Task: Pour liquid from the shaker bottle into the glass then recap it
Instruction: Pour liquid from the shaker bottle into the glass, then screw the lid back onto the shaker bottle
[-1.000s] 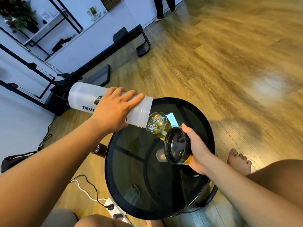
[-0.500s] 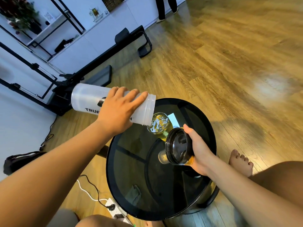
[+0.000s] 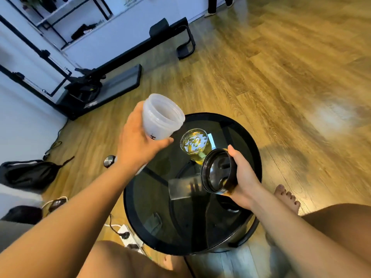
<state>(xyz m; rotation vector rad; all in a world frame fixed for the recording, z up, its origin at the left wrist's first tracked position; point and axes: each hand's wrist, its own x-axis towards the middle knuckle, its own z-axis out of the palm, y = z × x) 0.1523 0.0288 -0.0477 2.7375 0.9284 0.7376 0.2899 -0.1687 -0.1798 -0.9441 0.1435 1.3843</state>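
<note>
My left hand [image 3: 138, 143] grips the translucent white shaker bottle [image 3: 161, 117], which stands nearly upright with its open mouth facing me, just left of the round black glass table [image 3: 247, 137]. A clear glass [image 3: 195, 145] holding yellow liquid stands on the table's far part. My right hand [image 3: 244, 175] holds the black shaker cap [image 3: 217, 171] above the table, its hollow underside turned toward me, close to the near side of the glass.
A black exercise machine [image 3: 112, 77] lies on the wooden floor at the back left. A black bag [image 3: 30, 173], a white power strip [image 3: 128, 235] with cables and a small metal-topped object [image 3: 109, 161] lie left of the table. My bare foot [image 3: 287, 199] rests to its right.
The shaker bottle was tipped on its side with its mouth over the glass; my left hand has swung it up to nearly upright and away to the left. The cap hand has barely moved.
</note>
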